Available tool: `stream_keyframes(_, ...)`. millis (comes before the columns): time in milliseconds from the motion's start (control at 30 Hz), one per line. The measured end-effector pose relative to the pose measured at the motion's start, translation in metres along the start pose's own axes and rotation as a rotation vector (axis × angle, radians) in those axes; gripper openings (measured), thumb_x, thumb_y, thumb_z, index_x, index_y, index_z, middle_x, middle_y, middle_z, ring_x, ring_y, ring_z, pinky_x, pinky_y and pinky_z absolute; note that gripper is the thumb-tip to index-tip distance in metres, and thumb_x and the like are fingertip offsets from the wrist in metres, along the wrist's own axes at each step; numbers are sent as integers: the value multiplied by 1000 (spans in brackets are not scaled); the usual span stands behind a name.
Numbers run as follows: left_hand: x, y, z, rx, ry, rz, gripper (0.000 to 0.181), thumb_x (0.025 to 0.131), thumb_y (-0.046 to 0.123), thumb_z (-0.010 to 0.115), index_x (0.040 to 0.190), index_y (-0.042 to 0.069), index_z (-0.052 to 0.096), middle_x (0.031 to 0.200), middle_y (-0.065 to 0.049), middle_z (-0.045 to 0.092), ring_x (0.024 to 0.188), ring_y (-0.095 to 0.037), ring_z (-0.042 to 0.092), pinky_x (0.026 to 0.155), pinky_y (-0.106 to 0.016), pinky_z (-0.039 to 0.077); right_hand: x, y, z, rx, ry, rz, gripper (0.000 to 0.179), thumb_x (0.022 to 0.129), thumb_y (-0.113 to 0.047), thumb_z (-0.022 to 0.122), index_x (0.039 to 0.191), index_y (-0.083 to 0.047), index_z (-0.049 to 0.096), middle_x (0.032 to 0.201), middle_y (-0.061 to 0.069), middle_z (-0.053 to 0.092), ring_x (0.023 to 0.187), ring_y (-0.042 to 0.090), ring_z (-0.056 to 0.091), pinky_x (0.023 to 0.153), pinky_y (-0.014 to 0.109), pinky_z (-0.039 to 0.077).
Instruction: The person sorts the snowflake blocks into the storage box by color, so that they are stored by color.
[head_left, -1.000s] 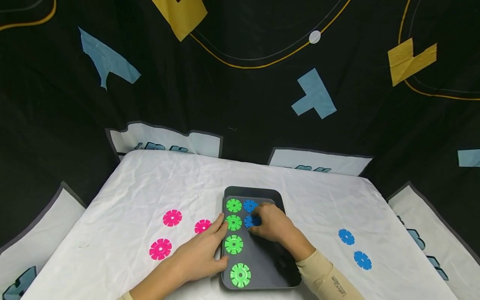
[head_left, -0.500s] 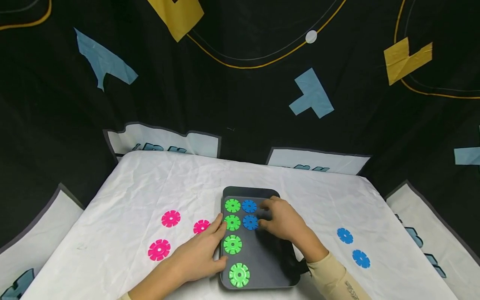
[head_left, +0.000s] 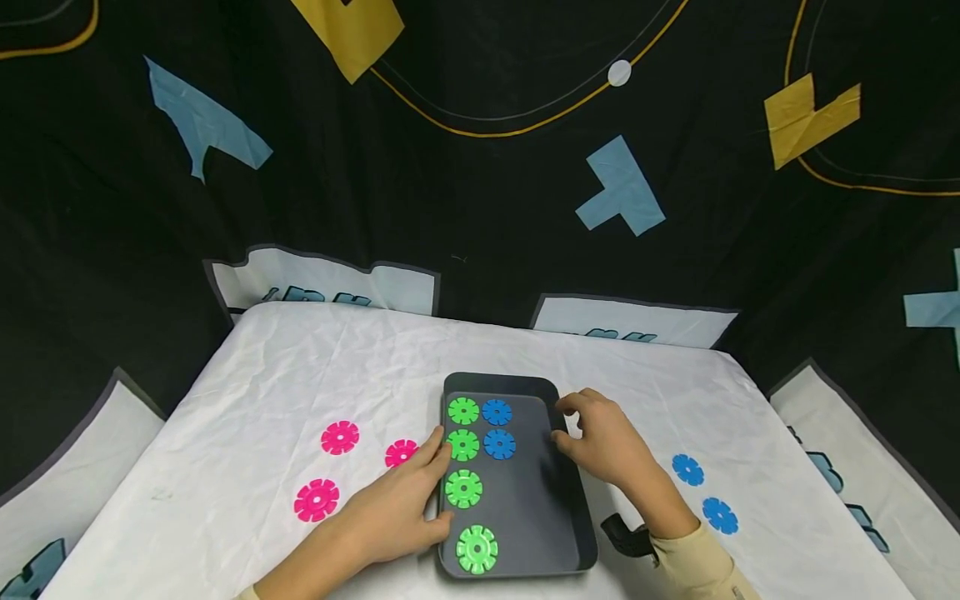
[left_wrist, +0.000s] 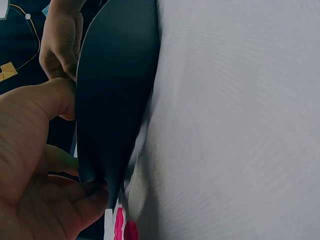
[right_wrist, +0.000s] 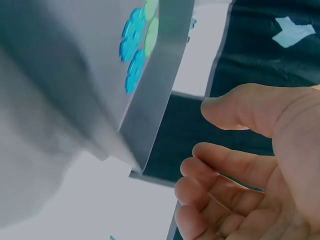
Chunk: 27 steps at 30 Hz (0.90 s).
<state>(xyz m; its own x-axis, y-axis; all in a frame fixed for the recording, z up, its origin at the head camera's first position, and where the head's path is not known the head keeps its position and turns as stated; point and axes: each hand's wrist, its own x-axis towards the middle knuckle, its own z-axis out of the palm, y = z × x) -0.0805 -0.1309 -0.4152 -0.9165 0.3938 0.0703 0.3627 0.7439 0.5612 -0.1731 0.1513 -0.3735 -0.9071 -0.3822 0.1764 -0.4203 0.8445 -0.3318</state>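
Observation:
A dark grey rectangular baking tray (head_left: 536, 517) lies on the white cloth. Down its left side runs a column of several green notched discs (head_left: 464, 489), like flower-shaped building pieces. Two blue notched discs (head_left: 498, 444) sit beside the far green ones. My left hand (head_left: 393, 508) holds the tray's left edge; in the left wrist view the thumb and fingers (left_wrist: 87, 207) meet the rim and outer wall. My right hand (head_left: 611, 442) is over the tray's right edge, its fingers loosely bent, and nothing shows between them in the right wrist view.
Three pink discs (head_left: 317, 500) lie on the cloth left of the tray, one partly behind my left hand. Two more blue discs (head_left: 720, 516) lie to the right, beyond my right forearm. A black curtain (head_left: 480, 208) hangs behind the white-covered table (head_left: 337, 350).
My right hand has let go of the near blue disc and moved right, to the tray's right edge. The blue disc stays in the tray. My left hand keeps its place.

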Motion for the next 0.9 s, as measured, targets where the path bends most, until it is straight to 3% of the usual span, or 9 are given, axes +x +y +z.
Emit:
stream_keyframes(600,-1,-1,1,4,-5,2,81,82,31,68,147,-4,37,159,-17,20,140,-24,32,104,-43,40,-35,65,-11,-28,50,88,33,81,-13,72,111,-2,68,100,8,65,78,18,56,66,36,47)
stream_keyframes(900,0,-1,1,1,-2,1,81,82,32,69,147,-4,37,159,-17,20,140,-24,33,104,-43,41,-49,101,-12,-7,-14,224,37,81,-13,70,115,1,66,112,15,63,92,32,62,73,45,51)
